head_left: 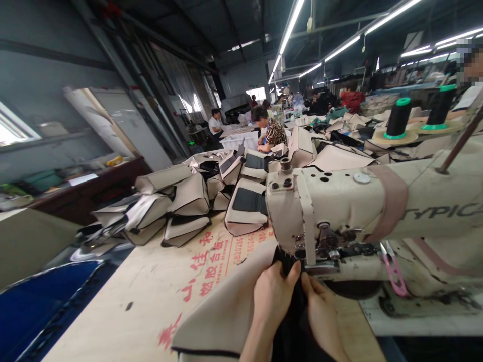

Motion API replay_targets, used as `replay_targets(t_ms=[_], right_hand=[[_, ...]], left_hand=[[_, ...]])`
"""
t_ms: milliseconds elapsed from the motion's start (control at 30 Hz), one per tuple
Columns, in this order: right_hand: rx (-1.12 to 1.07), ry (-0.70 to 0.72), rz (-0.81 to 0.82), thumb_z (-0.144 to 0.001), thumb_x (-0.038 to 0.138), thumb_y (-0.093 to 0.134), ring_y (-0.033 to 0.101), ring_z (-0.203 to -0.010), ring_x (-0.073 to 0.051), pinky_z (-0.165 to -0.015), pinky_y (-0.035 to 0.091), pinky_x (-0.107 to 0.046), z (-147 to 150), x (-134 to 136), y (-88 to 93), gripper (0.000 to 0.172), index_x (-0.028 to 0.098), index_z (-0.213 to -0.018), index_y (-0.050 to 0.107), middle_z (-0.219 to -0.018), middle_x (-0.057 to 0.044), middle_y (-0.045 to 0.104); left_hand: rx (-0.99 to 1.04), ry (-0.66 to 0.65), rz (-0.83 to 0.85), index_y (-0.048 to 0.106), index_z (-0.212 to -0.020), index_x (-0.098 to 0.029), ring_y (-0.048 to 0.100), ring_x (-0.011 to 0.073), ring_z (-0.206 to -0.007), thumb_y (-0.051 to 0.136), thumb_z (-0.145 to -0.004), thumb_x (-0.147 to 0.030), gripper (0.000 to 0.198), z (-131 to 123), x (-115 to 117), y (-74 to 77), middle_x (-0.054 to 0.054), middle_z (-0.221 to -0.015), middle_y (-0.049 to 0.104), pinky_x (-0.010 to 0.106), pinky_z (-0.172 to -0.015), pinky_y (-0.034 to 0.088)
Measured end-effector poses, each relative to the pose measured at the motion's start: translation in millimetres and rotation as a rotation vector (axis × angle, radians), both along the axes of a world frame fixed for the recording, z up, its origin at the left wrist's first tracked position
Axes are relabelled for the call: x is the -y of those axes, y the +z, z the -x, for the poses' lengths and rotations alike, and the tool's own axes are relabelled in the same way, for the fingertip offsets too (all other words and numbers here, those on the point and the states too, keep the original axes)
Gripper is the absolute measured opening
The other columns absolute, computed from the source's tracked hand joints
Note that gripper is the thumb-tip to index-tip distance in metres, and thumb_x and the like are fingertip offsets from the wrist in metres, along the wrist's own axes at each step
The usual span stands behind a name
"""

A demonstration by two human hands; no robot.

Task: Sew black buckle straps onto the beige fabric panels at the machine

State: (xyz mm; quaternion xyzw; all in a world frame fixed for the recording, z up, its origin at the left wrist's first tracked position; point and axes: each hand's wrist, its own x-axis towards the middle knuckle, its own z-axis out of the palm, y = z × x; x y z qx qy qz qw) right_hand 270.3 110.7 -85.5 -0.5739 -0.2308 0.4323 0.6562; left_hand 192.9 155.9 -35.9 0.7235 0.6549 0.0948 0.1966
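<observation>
My left hand (272, 296) and my right hand (320, 311) lie side by side just in front of the needle area of a cream sewing machine (339, 206). Both press on a black fabric piece (298, 322) that runs between them up under the machine head, fingers closed onto it. A beige upholstery panel (226, 311) with a dark edge hangs to the left of my left hand, joined to the black piece.
Sewn beige-and-black covers (188, 201) are piled at the back of the plywood table (158, 296). Two black thread cones (398, 118) stand behind the machine. Pink-handled snips (392, 269) hang on the machine. Other people sit at distant tables. Blue material (41, 301) lies at lower left.
</observation>
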Motion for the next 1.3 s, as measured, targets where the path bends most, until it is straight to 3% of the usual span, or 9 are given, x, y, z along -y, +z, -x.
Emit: replay_targets(t_ms=[233, 467, 733, 1167, 1300], right_hand=[[-0.233, 0.133, 0.015, -0.065, 0.055, 0.062, 0.059, -0.076, -0.022, -0.065, 0.046, -0.026, -1.4, -1.0, -9.7, 0.046, 0.014, -0.084, 0.070, -0.079, -0.007, 0.067], [-0.254, 0.180, 0.067, -0.065, 0.050, 0.064, 0.042, -0.040, -0.012, -0.039, 0.028, -0.022, -6.0, 0.8, -11.5, 0.043, 0.013, -0.086, 0.069, -0.051, 0.001, 0.057], [-0.268, 0.187, 0.055, -0.066, 0.049, 0.063, 0.044, -0.044, -0.013, -0.041, 0.028, -0.023, -6.4, 1.7, -9.7, 0.031, 0.020, -0.075, 0.069, -0.054, 0.002, 0.057], [-0.210, 0.171, 0.095, -0.064, 0.050, 0.063, 0.041, -0.049, -0.013, -0.046, 0.029, -0.023, -8.1, -0.7, -6.8, 0.036, 0.015, -0.072, 0.067, -0.053, 0.001, 0.054], [-0.132, 0.192, 0.069, -0.067, 0.053, 0.060, 0.046, -0.055, -0.015, -0.049, 0.033, -0.023, -11.6, -2.0, -10.1, 0.037, 0.016, -0.069, 0.066, -0.056, 0.001, 0.055]], left_hand=[[-0.001, 0.021, 0.045, 0.061, -0.073, -0.017, 0.059, 0.0177, -0.064, 0.039, -0.082, -0.050, 0.041, 0.0, 1.0, 0.7, 0.006, -0.069, 0.065, 0.022, -0.053, 0.033], [0.058, 0.052, 0.052, 0.061, -0.073, -0.017, 0.062, 0.0194, -0.070, 0.038, -0.082, -0.051, 0.041, -1.0, 0.7, -0.8, 0.008, -0.072, 0.066, 0.022, -0.057, 0.035], [0.039, 0.064, 0.040, 0.057, -0.066, -0.018, 0.060, 0.0176, -0.064, 0.038, -0.082, -0.052, 0.042, -0.3, 4.0, -1.9, 0.006, -0.068, 0.065, 0.022, -0.052, 0.031], [0.018, 0.076, 0.013, 0.059, -0.066, -0.017, 0.058, 0.0164, -0.061, 0.036, -0.083, -0.053, 0.046, -1.6, -0.7, -3.3, 0.006, -0.066, 0.064, 0.022, -0.050, 0.028], [0.005, 0.075, 0.003, 0.059, -0.066, -0.016, 0.059, 0.0166, -0.062, 0.035, -0.083, -0.053, 0.048, -1.6, -0.2, -3.8, 0.006, -0.066, 0.064, 0.023, -0.050, 0.028]])
